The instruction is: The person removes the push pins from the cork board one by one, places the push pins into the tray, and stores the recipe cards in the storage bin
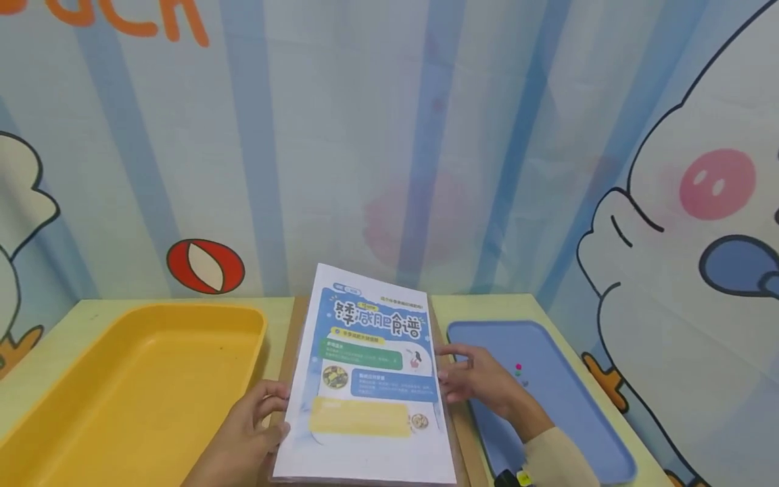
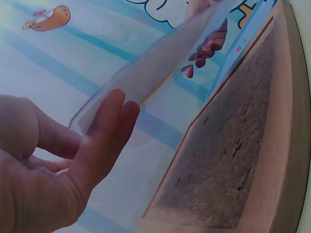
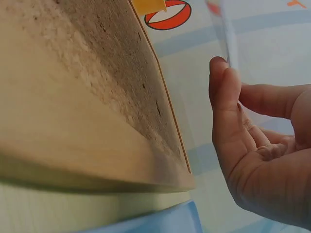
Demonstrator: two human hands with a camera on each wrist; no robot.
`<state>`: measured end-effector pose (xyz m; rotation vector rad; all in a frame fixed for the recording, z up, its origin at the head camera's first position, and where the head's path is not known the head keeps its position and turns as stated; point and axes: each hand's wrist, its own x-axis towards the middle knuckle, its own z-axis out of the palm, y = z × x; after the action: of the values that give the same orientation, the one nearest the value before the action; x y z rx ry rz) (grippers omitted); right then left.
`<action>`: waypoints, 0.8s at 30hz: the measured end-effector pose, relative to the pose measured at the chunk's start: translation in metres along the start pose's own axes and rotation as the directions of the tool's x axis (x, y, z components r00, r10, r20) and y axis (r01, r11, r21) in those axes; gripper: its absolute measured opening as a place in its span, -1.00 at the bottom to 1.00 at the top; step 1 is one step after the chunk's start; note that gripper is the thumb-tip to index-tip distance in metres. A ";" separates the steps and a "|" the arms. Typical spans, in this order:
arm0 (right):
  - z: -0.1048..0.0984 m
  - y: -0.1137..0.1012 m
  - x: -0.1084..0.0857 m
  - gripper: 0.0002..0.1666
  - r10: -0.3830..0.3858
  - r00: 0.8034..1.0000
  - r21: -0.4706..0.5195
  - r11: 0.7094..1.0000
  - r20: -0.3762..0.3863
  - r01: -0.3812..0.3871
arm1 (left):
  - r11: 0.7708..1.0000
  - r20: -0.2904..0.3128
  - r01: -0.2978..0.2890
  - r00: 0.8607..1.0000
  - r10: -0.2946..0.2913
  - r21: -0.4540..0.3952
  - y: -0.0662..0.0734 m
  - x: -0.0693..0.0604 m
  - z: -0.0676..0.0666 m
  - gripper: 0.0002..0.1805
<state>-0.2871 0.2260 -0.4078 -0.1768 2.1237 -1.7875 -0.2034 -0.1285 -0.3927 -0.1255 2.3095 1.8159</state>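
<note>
A printed sheet in a clear plastic cover (image 1: 371, 460), with blue, green and yellow blocks and Chinese lettering, is held up by both hands. My left hand (image 1: 246, 429) pinches its left edge between thumb and fingers. At the right edge, my right hand (image 1: 483, 379) pinches it in the same way. Below the sheet lies a cork board with a wooden frame (image 2: 214, 145). A gap shows between sheet and board in both wrist views. In the head view the sheet hides most of the board.
A deep yellow tray (image 1: 182, 311) stands on the left of the pale table. To the right is a shallow blue tray (image 1: 572, 406) with a few tiny coloured pieces (image 1: 519, 368) in it. A striped cartoon curtain (image 1: 341, 149) hangs behind.
</note>
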 end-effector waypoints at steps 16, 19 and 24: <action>0.011 -0.018 -0.003 -0.38 -0.060 0.995 0.042 0.997 0.080 0.057 | 0.994 -0.026 0.094 0.995 -0.092 0.057 0.024 -0.025 -0.014 -0.47; 0.029 -0.026 0.005 -0.40 -0.085 0.992 0.059 0.995 0.092 0.079 | 0.979 -0.029 0.169 0.986 -0.167 0.117 0.023 -0.024 -0.039 -0.41; 0.075 -0.039 0.024 -0.49 -0.104 0.992 0.025 0.994 0.067 0.102 | 0.949 -0.063 0.200 0.980 -0.191 0.243 0.017 -0.022 -0.089 -0.34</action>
<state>-0.2885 0.1412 -0.3844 -0.3427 2.0820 -1.8332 -0.1947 -0.2117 -0.3517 -0.3408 2.4301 1.4299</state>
